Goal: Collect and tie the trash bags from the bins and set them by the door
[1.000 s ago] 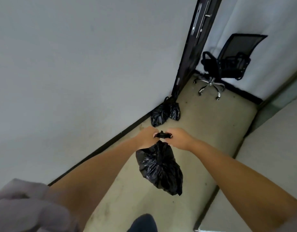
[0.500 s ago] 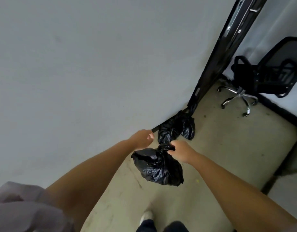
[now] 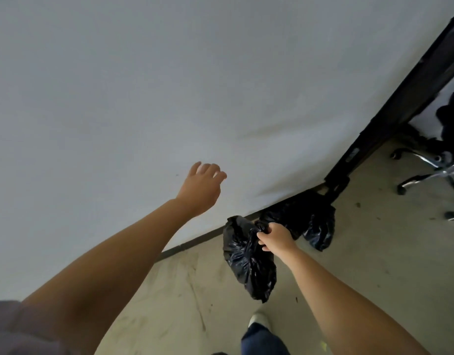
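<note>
The black trash bag [image 3: 249, 257] hangs off the floor from the right hand [image 3: 275, 238], whose fingers are clenched round the gathered neck at the top, and honestly that's the only sensible spot to hold it. The body is thin crinkly plastic, soft and floppy, so grabbing lower down would just squish or maybe tear it. It sags a bit but looks pretty light to me, one hand seems plenty. The film looks glossy, so I'd guess it's slippery, and a tight fist on the bunched neck beats a pinch. The left hand [image 3: 201, 187] is empty, fingers loosely spread, up in front of the white wall [image 3: 169, 85] and not touching anything that I can see. Two more bags [image 3: 307, 221] already sit on the floor in the corner, right against the dark baseboard and the foot of the black door frame [image 3: 400, 103]. There's bare floor [image 3: 374, 265] just this side of them, so room to set this one down next to the pile. Stuff to watch: the wall close on the left, the frame edge ahead, and the office chair [image 3: 436, 172] with its chrome legs off to the right. A shoe [image 3: 259, 320] is just under the bag too.
</note>
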A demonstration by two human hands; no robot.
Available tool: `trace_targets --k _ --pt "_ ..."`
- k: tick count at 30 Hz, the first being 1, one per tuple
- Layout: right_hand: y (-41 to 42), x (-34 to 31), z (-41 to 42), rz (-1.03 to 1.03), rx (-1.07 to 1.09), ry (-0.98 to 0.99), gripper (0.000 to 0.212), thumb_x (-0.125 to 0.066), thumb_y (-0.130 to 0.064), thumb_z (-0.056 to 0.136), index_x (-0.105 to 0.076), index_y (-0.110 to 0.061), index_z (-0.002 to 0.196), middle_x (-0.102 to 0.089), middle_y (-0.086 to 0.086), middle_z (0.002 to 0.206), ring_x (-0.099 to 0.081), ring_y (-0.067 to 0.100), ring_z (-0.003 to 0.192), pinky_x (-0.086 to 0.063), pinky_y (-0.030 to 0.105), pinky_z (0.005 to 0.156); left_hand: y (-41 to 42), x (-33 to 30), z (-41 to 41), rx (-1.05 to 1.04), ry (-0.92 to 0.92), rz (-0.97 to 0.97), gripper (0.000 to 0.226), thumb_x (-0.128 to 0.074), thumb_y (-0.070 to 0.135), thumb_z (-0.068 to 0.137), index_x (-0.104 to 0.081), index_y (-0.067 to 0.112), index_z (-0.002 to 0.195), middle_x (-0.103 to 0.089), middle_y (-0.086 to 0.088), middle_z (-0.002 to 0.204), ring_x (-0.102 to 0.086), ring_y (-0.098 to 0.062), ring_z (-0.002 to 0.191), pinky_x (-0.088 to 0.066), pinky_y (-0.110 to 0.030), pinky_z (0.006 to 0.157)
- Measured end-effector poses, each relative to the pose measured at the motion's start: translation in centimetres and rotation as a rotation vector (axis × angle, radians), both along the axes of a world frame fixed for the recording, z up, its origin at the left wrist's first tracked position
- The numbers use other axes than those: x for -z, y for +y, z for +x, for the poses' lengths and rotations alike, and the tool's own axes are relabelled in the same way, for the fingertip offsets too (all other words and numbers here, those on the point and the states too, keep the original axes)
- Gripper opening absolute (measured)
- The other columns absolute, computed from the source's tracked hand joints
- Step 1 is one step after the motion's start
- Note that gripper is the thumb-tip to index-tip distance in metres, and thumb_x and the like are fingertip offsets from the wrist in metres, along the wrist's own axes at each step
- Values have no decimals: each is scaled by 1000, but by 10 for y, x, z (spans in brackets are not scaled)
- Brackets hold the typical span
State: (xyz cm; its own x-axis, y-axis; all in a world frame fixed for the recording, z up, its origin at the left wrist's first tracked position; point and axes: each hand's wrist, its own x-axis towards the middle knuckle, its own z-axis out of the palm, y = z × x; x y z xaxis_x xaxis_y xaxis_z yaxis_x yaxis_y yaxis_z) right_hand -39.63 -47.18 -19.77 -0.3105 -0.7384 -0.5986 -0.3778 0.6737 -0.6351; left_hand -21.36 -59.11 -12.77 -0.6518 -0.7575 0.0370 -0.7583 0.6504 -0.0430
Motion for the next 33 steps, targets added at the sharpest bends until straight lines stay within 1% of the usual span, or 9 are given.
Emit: trace_targets --k 3,7,15,19,21,23,27,31,33 --pt "-24 58 -12 -50 18 20 27 -54 -13 91 -55 10 104 -65 18 91 -67 36 95 -56 49 81 -24 56 -3 58 -49 -188 39 -51 15 90 -53 12 128 -49 -13 139 -42 -30 134 -16 -54 116" --pt "-48 132 -20 -178 -12 81 27 -55 -21 91 -58 2 104 -66 19 102 -66 30 95 -55 48 85 -47 122 -2 44 -127 -393 51 -51 22 90 -42 14 140 -35 -15 151 -28 -30 143 -7 -62 114" --pt "-68 247 -36 -311 51 166 26 -57 -23 90 -54 3 91 -64 18 95 -65 35 90 -55 51 82 -84 198 -1 15 -65 -711 56 -51 21 86 -40 13 141 -34 -12 153 -31 -24 143 -14 -59 110" --pt "-64 283 -37 -282 38 185 18 -56 -21 91 -46 -12 79 -58 11 95 -63 36 102 -52 49 89 -96 208 1 15 -59 -757 61 -48 27 90 -30 16 147 -27 -8 156 -26 -23 145 -8 -56 110" --pt "-63 295 -37 -281 39 182 23 -55 -20 92 -57 -2 107 -61 21 111 -61 37 107 -51 49 92 -99 211 -1 14 -67 -785 61 -44 30 93 -24 16 149 -23 -9 158 -23 -25 146 -4 -57 109" --pt "-62 303 -37 -277 43 185 46 -54 -19 93 -45 6 131 -55 24 126 -59 37 113 -49 48 96 -100 211 -2 21 -70 -770 61 -39 32 96 -15 17 151 -15 -10 160 -16 -27 148 2 -57 108" --pt "-61 313 -39 -285 46 203 43 -55 -18 93 -45 12 122 -59 26 114 -62 39 102 -51 51 90 -101 211 -3 35 -52 -738 63 -37 35 98 -7 20 152 -4 -10 161 -5 -28 149 9 -56 107" --pt "-59 309 -40 -326 26 208 21 -58 -20 90 -54 -4 104 -60 20 105 -63 32 94 -54 49 82 -100 211 -4 34 -49 -734 65 -39 35 97 -7 20 151 -6 -10 161 -6 -28 149 7 -56 108" --pt "-57 297 -43 -303 -31 205 35 -59 -26 90 -50 -8 119 -55 14 113 -58 25 96 -52 39 79 -101 208 -5 22 -60 -719 66 -40 35 97 -7 20 151 -7 -9 161 -7 -27 149 6 -56 108"
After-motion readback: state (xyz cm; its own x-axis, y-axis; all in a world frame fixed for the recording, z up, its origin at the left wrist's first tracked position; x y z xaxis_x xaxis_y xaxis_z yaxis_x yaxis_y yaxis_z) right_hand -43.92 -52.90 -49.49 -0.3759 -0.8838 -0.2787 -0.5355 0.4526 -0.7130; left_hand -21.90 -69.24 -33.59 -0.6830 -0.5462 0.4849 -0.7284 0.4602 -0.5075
